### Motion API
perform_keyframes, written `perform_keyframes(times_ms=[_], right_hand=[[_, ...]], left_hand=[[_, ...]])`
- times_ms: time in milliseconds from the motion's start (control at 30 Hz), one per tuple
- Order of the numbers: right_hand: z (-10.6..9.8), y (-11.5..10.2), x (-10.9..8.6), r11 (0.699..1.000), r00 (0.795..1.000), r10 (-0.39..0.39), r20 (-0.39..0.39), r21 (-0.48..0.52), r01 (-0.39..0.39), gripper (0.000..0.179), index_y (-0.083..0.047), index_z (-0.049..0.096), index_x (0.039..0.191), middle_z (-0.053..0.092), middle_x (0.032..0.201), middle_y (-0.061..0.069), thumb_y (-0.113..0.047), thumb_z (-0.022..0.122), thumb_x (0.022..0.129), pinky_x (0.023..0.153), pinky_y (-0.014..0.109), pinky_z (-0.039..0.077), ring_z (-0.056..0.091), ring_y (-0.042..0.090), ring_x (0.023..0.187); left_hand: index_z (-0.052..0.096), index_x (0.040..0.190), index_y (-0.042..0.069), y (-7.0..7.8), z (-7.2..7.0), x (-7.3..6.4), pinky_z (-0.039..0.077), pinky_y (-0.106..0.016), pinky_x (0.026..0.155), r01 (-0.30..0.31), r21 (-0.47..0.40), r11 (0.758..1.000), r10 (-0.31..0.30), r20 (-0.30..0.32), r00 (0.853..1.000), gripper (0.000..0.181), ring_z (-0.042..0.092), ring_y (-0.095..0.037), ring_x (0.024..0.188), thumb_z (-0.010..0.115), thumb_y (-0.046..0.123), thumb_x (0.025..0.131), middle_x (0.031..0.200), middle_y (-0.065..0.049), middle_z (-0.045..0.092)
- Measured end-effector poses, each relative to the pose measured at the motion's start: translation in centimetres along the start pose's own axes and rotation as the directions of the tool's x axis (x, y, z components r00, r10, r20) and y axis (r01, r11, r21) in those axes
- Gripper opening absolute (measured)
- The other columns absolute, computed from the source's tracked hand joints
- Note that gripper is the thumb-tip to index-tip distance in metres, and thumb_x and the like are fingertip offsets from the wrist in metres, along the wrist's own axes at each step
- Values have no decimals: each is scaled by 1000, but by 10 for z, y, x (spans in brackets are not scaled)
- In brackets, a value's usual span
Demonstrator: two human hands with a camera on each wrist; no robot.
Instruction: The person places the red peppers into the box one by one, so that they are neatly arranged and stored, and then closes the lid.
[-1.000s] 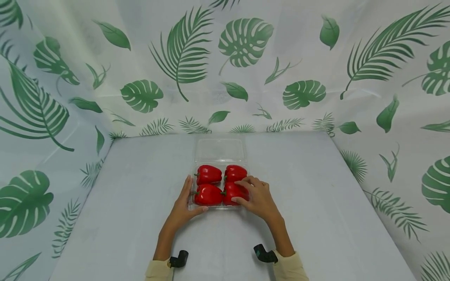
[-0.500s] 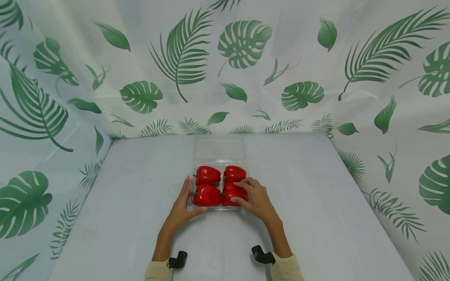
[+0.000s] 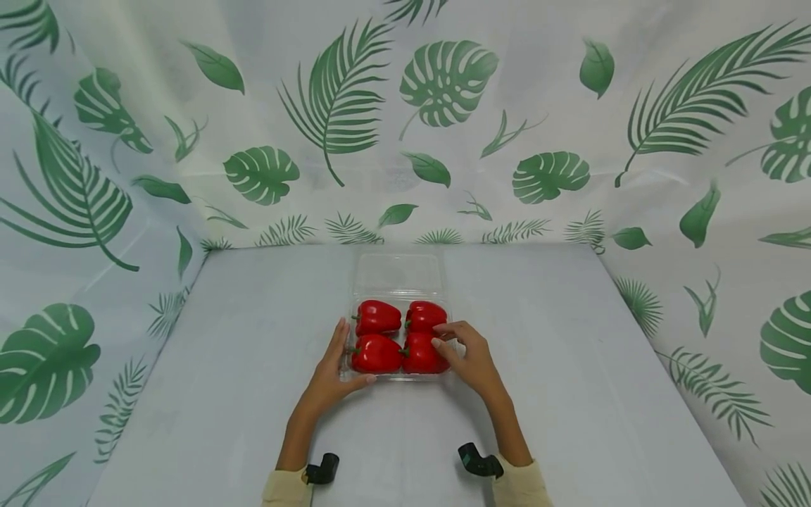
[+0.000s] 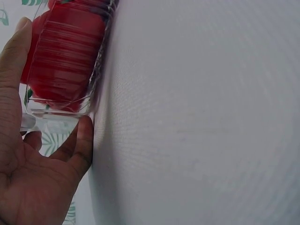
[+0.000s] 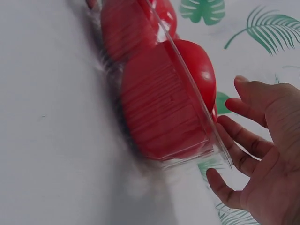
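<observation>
A clear plastic clamshell container (image 3: 399,377) lies on the table, its lid (image 3: 398,273) folded back away from me. Several red bell peppers sit in it, among them the front-left pepper (image 3: 376,354) and front-right pepper (image 3: 421,354). My left hand (image 3: 329,377) rests against the container's near-left corner, fingers along the left side and thumb along the front edge. In the left wrist view, a fingertip (image 4: 85,127) is right at the container's lower corner. My right hand (image 3: 472,358) is just right of the front-right pepper, fingers spread loosely around nothing, as the right wrist view shows.
A pale cloth covers the table (image 3: 266,296). Behind and beside it rise white curtains (image 3: 475,162) with green leaf prints. Each wrist carries a black camera mount, the left mount (image 3: 323,469) and the right mount (image 3: 479,461).
My right hand has let go of the front-right pepper and drawn back slightly to the right. My left hand and the peppers keep their places in the container; the whole view shifts slightly.
</observation>
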State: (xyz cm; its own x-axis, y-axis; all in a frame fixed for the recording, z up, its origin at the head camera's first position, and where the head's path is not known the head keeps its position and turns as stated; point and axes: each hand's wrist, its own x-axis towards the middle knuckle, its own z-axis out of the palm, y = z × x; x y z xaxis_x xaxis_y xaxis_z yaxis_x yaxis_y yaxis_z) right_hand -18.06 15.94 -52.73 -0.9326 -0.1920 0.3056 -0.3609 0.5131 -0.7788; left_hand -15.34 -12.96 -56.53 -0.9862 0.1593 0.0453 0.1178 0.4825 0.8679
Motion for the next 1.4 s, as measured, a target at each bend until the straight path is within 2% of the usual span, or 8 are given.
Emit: perform_keyframes(times_ms=[233, 367, 567, 733, 867, 1000, 1167, 1400], right_hand=[[-11, 2, 17, 951, 973, 229, 10, 213, -226, 28, -2, 65, 117, 68, 113, 18, -21, 63, 96, 90, 38, 58, 67, 29, 97], [-20, 16, 36, 869, 910, 415, -22, 306, -389, 36, -4, 64, 118, 66, 117, 18, -33, 61, 97, 93, 35, 56, 66, 17, 95], [-40, 26, 65, 764, 821, 566, -73, 421, -489, 38, -4, 60, 124, 64, 113, 10, -31, 59, 98, 97, 37, 55, 67, 11, 96], [-53, 32, 88, 725, 799, 601, -39, 447, -524, 41, -4, 55, 132, 62, 121, 12, -27, 58, 98, 102, 41, 52, 65, 20, 108], [-53, 39, 104, 690, 789, 610, 76, 440, -575, 47, -2, 47, 140, 52, 141, 20, -24, 56, 99, 109, 47, 45, 53, 34, 129], [-49, 49, 120, 645, 755, 622, 207, 412, -644, 50, -1, 42, 144, 46, 148, 21, -22, 55, 100, 111, 48, 42, 47, 36, 135], [-42, 61, 137, 615, 722, 616, 317, 379, -691, 50, 0, 40, 145, 46, 147, 21, -17, 55, 100, 111, 45, 43, 48, 34, 132], [-32, 72, 151, 619, 710, 598, 371, 349, -704, 45, 2, 47, 140, 52, 138, 22, -9, 56, 98, 96, 33, 52, 57, 24, 109]], left_hand=[[12, 158, 22, -1, -1, 1, 29, -56, 114, 14, 1, 1000, -14, 3, 1000, 110, 14, -31, 152, 81, 45, 76, 166, 1, 7], [12, 158, 21, -1, -1, 2, 32, -55, 113, 7, 5, 1000, -7, -4, 1000, 111, 15, -32, 152, 80, 47, 75, 166, 0, 8], [13, 158, 22, 2, 1, 3, 33, -55, 113, 14, 9, 1000, -14, -3, 1000, 110, 15, -31, 152, 80, 48, 75, 166, 1, 9], [15, 158, 21, 2, 2, 2, 32, -56, 112, 19, 22, 1000, -18, -10, 1000, 110, 17, -31, 151, 80, 48, 74, 166, 0, 10], [16, 158, 21, 3, 0, 1, 32, -57, 112, 19, 21, 1000, -19, -23, 1000, 110, 18, -32, 151, 81, 48, 73, 166, 0, 11], [17, 158, 20, 3, 0, 1, 32, -57, 113, 13, 16, 1000, -13, -23, 1000, 110, 18, -32, 151, 81, 48, 73, 166, 0, 11], [17, 158, 18, 0, 0, 1, 31, -57, 113, -3, 7, 1000, 3, -22, 1000, 110, 18, -33, 151, 82, 46, 74, 166, -2, 11], [16, 158, 18, 0, -1, 1, 31, -58, 114, -8, -29, 1000, 8, -17, 1000, 110, 18, -33, 151, 83, 45, 74, 166, -2, 9]])
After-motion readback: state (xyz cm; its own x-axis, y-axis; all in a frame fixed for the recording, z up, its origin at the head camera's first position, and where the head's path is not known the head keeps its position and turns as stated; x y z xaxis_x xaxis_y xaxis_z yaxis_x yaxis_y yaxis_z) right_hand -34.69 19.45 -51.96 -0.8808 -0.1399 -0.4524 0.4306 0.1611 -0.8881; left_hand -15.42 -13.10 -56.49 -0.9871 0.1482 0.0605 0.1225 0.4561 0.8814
